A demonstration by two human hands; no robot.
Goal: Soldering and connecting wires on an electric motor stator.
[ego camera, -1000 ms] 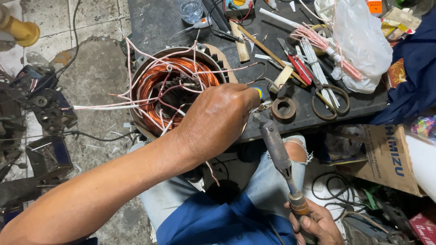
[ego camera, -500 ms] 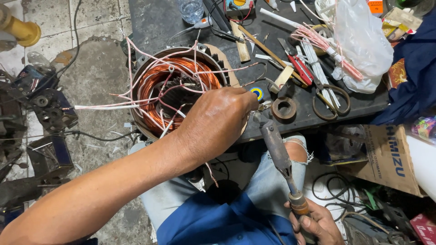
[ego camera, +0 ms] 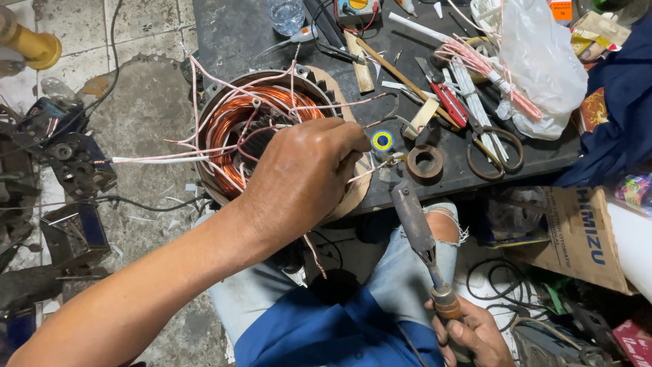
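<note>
Lead wire (ego camera: 372, 170): thin, limp, pinched near tip by left hand (ego camera: 302, 180); right hand (ego camera: 468, 333) grip closed on soldering iron (ego camera: 415, 228) handle.

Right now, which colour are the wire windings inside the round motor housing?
Copper-orange windings, seen best in the head view.

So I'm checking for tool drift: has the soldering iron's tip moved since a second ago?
No. The soldering iron tip sits just below the yellow-and-blue disc, as before, held by the right hand.
</note>
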